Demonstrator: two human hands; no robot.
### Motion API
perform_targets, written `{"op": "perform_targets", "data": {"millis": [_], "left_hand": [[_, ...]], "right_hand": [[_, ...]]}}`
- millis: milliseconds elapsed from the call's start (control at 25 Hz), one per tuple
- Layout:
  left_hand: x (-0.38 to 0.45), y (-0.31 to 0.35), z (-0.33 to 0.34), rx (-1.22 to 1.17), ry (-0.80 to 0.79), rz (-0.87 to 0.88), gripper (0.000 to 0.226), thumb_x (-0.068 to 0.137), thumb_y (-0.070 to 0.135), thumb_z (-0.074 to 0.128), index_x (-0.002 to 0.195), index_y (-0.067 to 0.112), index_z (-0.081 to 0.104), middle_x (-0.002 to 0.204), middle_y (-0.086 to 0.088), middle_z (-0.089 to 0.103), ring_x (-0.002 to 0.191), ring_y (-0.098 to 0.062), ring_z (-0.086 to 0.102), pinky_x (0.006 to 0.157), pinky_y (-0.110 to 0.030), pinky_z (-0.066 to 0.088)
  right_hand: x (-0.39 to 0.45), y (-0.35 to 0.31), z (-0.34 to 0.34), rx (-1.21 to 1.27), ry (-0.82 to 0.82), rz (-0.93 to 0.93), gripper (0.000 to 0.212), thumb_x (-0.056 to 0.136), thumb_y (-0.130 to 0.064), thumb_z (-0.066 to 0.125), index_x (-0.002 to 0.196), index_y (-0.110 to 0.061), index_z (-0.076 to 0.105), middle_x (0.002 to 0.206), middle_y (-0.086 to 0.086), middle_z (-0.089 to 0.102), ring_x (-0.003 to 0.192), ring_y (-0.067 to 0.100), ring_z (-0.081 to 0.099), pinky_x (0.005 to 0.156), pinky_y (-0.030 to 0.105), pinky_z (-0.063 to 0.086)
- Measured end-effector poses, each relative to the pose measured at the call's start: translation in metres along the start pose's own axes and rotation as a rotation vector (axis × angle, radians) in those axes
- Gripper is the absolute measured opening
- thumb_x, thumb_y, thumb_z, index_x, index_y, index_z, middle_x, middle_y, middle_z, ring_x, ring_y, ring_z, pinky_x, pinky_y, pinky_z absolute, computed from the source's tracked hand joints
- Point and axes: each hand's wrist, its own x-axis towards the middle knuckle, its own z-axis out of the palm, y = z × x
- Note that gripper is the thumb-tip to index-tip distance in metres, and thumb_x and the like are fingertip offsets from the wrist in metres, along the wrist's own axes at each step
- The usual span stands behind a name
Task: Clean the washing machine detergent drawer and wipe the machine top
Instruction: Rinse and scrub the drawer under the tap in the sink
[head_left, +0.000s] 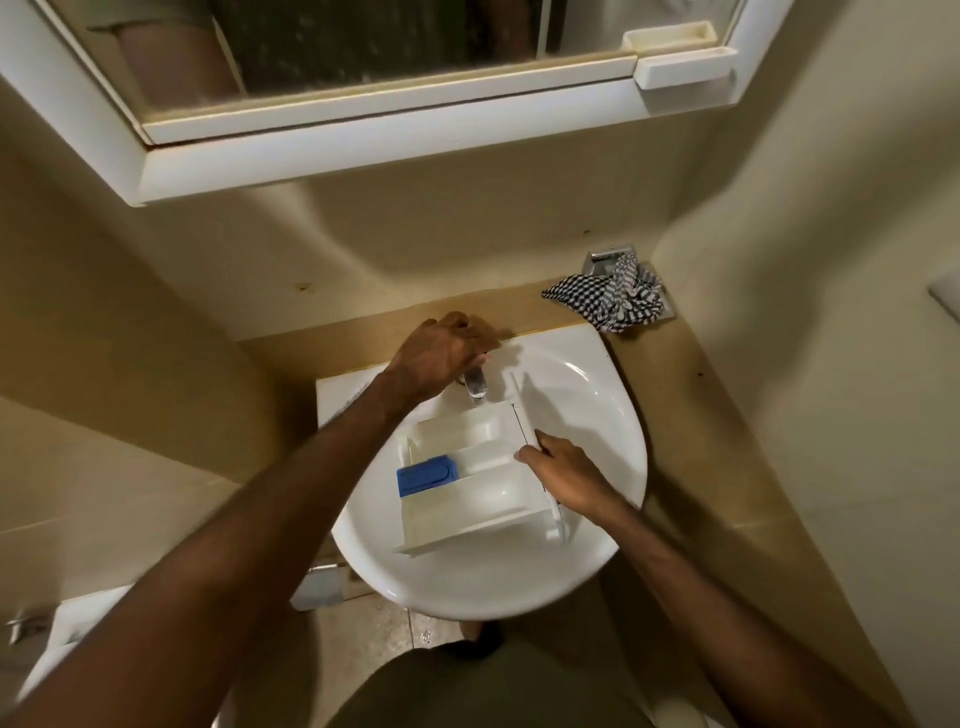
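Presently the detergent drawer (467, 467) lies inside the sink (597, 395), just below the tap (475, 384). Left hand (441, 353) is closed over the tap; right hand (566, 478) clamps the drawer's front panel. Recommend gentle flow, drawer tilted, compartments beneath the spout.

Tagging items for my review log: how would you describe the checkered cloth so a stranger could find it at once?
Start at the white sink under the mirror cabinet. On the tan ledge behind its right rim lies the crumpled cloth, against a chrome wall fixture. It is the only patterned item, in a black-and-white check.
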Motion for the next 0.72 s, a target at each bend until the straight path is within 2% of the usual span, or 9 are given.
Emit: {"op": "perform_targets", "data": {"millis": [120, 280, 360, 440, 520, 560, 640, 680, 720], "left_hand": [[0.011, 0.003, 0.003, -0.001, 0.007, -0.07, 0.035, 0.103, 0.038, 0.056, 0.136, 0.031, 0.065, 0.13, -0.004, 0.069, 0.116, -0.028, 0.057, 0.083, -0.041, 0.053], [0.018, 0.003, 0.009, 0.027, -0.03, -0.143, 0.039, 0.104, 0.047, 0.05, 0.137, 0.032, 0.063, 0.115, -0.008, 0.069, 0.112, -0.024, 0.057, 0.081, -0.038, 0.052], [0.017, 0.005, 0.009, -0.005, -0.03, -0.136, 0.04, 0.103, 0.046, 0.052, 0.14, 0.033, 0.06, 0.122, -0.006, 0.068, 0.114, -0.024, 0.058, 0.083, -0.038, 0.052], [0.009, 0.009, 0.006, -0.085, 0.021, -0.147, 0.043, 0.101, 0.042, 0.057, 0.143, 0.032, 0.055, 0.134, -0.002, 0.066, 0.121, -0.026, 0.057, 0.093, -0.041, 0.049], [-0.01, 0.018, 0.007, -0.188, 0.165, -0.255, 0.042, 0.103, 0.035, 0.057, 0.143, 0.024, 0.056, 0.141, -0.002, 0.063, 0.127, -0.026, 0.054, 0.101, -0.043, 0.044], [-0.024, 0.026, 0.009, -0.248, 0.292, -0.351, 0.034, 0.104, 0.03, 0.056, 0.136, 0.018, 0.061, 0.137, -0.004, 0.064, 0.123, -0.025, 0.055, 0.101, -0.041, 0.044], [-0.059, 0.051, 0.018, -0.335, 0.474, -0.545, 0.017, 0.104, 0.021, 0.056, 0.113, 0.013, 0.068, 0.112, -0.006, 0.068, 0.101, -0.026, 0.061, 0.087, -0.04, 0.05], [-0.077, 0.066, 0.025, -0.35, 0.459, -0.578, 0.013, 0.103, 0.019, 0.057, 0.105, 0.013, 0.069, 0.102, -0.006, 0.068, 0.092, -0.027, 0.063, 0.08, -0.041, 0.051], [-0.093, 0.08, 0.032, -0.369, 0.36, -0.554, 0.012, 0.101, 0.019, 0.059, 0.104, 0.015, 0.07, 0.099, -0.005, 0.07, 0.09, -0.028, 0.065, 0.078, -0.04, 0.052]], "right_hand": [[0.005, 0.0, 0.006, 0.006, 0.012, -0.009, 0.046, 0.081, -0.057, 0.049, 0.112, -0.026, 0.065, 0.099, -0.006, 0.073, 0.094, 0.022, 0.067, 0.095, 0.05, 0.054], [0.005, -0.004, 0.009, 0.014, 0.045, -0.017, 0.046, 0.082, -0.053, 0.049, 0.118, -0.028, 0.064, 0.096, -0.004, 0.072, 0.092, 0.023, 0.067, 0.092, 0.051, 0.055], [0.004, -0.003, 0.01, 0.02, 0.051, -0.017, 0.048, 0.082, -0.054, 0.048, 0.122, -0.029, 0.062, 0.099, -0.004, 0.073, 0.093, 0.023, 0.066, 0.092, 0.051, 0.055], [0.003, -0.002, 0.011, 0.014, 0.053, -0.021, 0.052, 0.08, -0.057, 0.047, 0.124, -0.032, 0.06, 0.101, -0.004, 0.073, 0.094, 0.023, 0.067, 0.093, 0.051, 0.055], [0.004, 0.001, 0.012, 0.008, 0.052, -0.025, 0.058, 0.077, -0.061, 0.044, 0.127, -0.036, 0.059, 0.106, -0.006, 0.073, 0.099, 0.023, 0.067, 0.096, 0.05, 0.053], [0.004, 0.002, 0.013, 0.009, 0.05, -0.027, 0.06, 0.076, -0.061, 0.043, 0.13, -0.038, 0.058, 0.11, -0.006, 0.073, 0.102, 0.024, 0.067, 0.097, 0.049, 0.053], [0.004, 0.003, 0.013, 0.01, 0.05, -0.028, 0.059, 0.078, -0.059, 0.044, 0.133, -0.04, 0.056, 0.114, -0.006, 0.073, 0.104, 0.024, 0.066, 0.098, 0.048, 0.052], [0.004, 0.004, 0.013, 0.013, 0.054, -0.031, 0.057, 0.08, -0.056, 0.044, 0.133, -0.04, 0.056, 0.113, -0.005, 0.073, 0.104, 0.024, 0.066, 0.098, 0.047, 0.052], [0.004, 0.005, 0.013, 0.018, 0.06, -0.036, 0.054, 0.082, -0.053, 0.045, 0.133, -0.04, 0.056, 0.111, -0.005, 0.073, 0.102, 0.023, 0.066, 0.097, 0.047, 0.053]]}}
